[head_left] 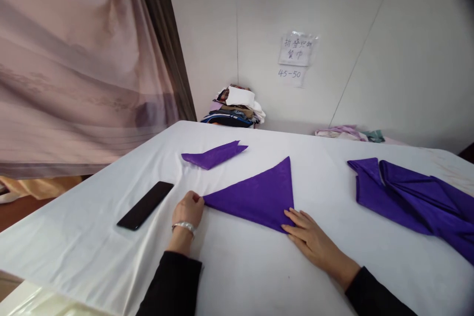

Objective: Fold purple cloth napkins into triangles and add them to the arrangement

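A purple cloth napkin (259, 195), folded into a triangle, lies flat on the white-covered table (237, 276). My left hand (188, 210), with a silver bracelet at its wrist, is closed on the napkin's left corner. At the near right corner, my right hand (309, 237) lies with its fingers stretched out and apart, the tips resting on the cloth. Just beyond the triangle is a smaller folded purple napkin (215, 155) with pointed ends.
Left of my left hand lies a black phone (146, 205). Loosely heaped purple cloth (411, 197) covers the table's right side. Behind the table are a stack of folded fabrics (237, 106), more cloths (342, 132), and a wall with a paper sign (296, 52). A pink curtain (74, 59) hangs left.
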Motion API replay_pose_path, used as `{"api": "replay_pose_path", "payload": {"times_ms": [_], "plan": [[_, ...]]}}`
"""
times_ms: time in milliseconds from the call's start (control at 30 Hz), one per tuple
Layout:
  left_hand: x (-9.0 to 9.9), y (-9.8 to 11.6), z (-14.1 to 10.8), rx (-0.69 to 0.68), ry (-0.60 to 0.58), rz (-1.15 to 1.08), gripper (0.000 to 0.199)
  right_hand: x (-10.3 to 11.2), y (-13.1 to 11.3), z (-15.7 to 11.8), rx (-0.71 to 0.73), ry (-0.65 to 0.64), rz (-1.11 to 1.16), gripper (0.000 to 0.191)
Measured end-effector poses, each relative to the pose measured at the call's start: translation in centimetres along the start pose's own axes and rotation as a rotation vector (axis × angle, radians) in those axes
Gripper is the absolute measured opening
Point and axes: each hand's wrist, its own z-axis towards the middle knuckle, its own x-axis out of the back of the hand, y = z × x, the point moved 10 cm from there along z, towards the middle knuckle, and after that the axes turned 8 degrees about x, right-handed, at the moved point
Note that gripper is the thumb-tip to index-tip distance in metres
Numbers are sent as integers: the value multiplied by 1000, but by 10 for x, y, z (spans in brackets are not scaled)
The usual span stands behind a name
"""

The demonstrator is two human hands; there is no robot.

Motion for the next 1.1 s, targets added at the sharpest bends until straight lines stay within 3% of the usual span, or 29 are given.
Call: {"api": "replay_pose_path", "payload": {"times_ms": [233,367,600,800,900,967,1000,1100], "plan": [[0,-20,-9,-38,-24,-89,14,4,-4,-3,-18,-9,25,40],[0,-18,-9,-34,-10,-106,19,-2,-12,-7,-14,-37,38,48],[-4,-15,-9,-46,14,-73,25,-4,-8,-27,-71,38,-41,39],[3,-9,-14,-95,87,-46,25,5,-28,-7,39,41,-101,43],[13,5,-26,-145,168,-32,29,-1,-42,12,77,-6,-113,49],[15,27,-44,-239,211,-30,31,-10,-48,21,84,-37,-111,54],[12,43,-57,-315,214,-30,31,-16,-50,24,86,-50,-107,56],[-15,104,-119,-743,119,-8,33,-31,-52,26,97,-77,-93,60]]}}
